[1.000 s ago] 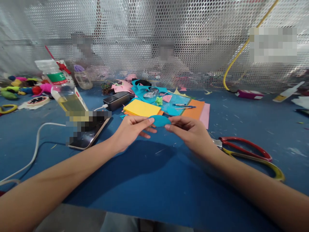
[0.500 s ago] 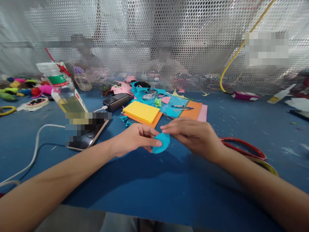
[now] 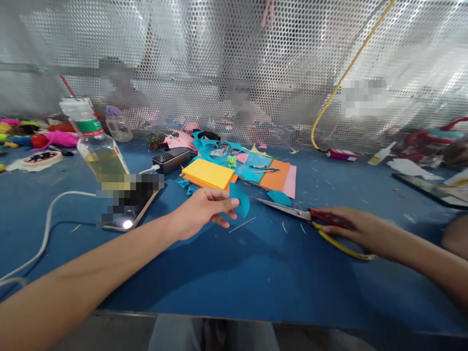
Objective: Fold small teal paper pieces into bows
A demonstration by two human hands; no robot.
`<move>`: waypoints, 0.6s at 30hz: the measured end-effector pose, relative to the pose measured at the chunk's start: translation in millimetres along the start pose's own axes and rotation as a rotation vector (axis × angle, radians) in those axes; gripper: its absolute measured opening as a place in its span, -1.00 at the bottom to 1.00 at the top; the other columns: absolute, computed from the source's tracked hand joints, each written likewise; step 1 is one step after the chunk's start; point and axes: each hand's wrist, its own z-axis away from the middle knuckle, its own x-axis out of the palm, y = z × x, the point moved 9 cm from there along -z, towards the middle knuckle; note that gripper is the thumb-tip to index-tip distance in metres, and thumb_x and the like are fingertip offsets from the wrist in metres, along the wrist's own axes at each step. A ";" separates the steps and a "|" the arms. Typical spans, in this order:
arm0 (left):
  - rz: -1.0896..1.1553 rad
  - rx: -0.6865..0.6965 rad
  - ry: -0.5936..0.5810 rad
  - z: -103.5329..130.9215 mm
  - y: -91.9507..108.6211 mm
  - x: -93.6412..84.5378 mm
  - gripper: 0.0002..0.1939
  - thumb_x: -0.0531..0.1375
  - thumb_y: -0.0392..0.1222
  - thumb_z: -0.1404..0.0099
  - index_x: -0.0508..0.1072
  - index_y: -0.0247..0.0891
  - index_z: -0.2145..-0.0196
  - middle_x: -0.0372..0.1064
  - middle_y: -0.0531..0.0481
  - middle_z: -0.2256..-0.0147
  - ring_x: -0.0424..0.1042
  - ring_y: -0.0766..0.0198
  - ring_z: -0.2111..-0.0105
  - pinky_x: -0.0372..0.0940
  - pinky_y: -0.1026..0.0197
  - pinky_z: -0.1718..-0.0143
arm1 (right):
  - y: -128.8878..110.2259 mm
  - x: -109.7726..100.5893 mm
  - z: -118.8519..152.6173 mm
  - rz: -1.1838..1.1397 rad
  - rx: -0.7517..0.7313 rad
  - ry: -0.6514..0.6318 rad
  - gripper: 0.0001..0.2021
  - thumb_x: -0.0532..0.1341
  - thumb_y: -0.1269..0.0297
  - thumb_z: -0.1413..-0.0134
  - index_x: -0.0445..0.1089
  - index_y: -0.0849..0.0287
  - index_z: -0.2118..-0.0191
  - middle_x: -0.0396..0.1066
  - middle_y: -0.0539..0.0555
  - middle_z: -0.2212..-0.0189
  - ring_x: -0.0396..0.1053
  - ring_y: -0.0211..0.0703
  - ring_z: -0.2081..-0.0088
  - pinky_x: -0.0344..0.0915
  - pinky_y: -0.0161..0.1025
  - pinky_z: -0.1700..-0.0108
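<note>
In front of the paper stack, my left hand (image 3: 204, 210) pinches a blue paper piece (image 3: 240, 201) with a curved edge between thumb and fingers, holding it just above the table. Off to the right, my right hand (image 3: 353, 228) has its fingers closed on the handles of a pair of scissors (image 3: 290, 209), one red and one yellow. The scissors' blades look closed and point left toward the held paper. Just behind the blades lies another blue paper piece (image 3: 280, 197). Part of the handle loops is hidden by my right hand.
Yellow sheets (image 3: 208, 173) lie over orange ones, with a pen (image 3: 266, 169) beyond. On the left stand a bottle (image 3: 97, 151) and a phone (image 3: 141, 207) with a white cable. A black box (image 3: 171, 160) sits behind. A perforated metal screen (image 3: 204, 58) closes the back.
My right hand has left the blue paper and moved right onto the scissors, which now lie angled toward the left hand. My left hand keeps the paper. The view has turned slightly right.
</note>
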 end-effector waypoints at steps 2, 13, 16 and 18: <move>0.007 0.011 0.003 1.5 1.8 0.5 -0.80 0.25 -0.10 -0.13 0.47 -0.33 0.47 0.38 0.03 0.48 0.35 0.44 0.50 0.29 0.41 0.54 | 3.3 3.3 3.4 0.002 0.018 0.001 -0.64 0.20 0.09 0.03 0.39 -0.13 0.05 0.43 0.16 0.07 0.40 0.00 0.07 0.31 -0.21 0.10; 0.079 0.111 0.115 8.2 17.5 -8.8 -0.89 0.30 -0.16 -0.06 0.53 -0.27 0.48 0.37 0.06 0.57 0.32 0.47 0.59 0.25 0.45 0.63 | 5.1 6.3 26.2 0.061 0.207 -0.017 -0.57 0.03 -0.09 0.02 0.37 0.13 0.20 0.46 0.21 0.20 0.42 0.07 0.18 0.34 -0.09 0.13; 0.087 0.121 0.136 9.8 20.0 -10.9 -0.88 0.31 -0.16 -0.04 0.51 -0.26 0.50 0.35 0.08 0.60 0.33 0.46 0.61 0.24 0.45 0.66 | 8.1 0.1 40.7 -0.041 0.239 0.109 -0.56 0.06 -0.09 0.09 0.29 0.07 0.13 0.43 0.17 0.13 0.39 0.05 0.10 0.32 -0.10 0.04; 0.100 0.135 0.147 10.2 22.3 -11.9 -0.86 0.31 -0.14 -0.03 0.50 -0.27 0.51 0.34 0.08 0.58 0.36 0.44 0.59 0.25 0.45 0.67 | 13.9 -12.3 52.0 -0.086 0.315 0.291 -0.52 0.10 -0.14 0.24 0.29 0.05 0.20 0.48 0.16 0.28 0.45 0.06 0.23 0.40 -0.12 0.19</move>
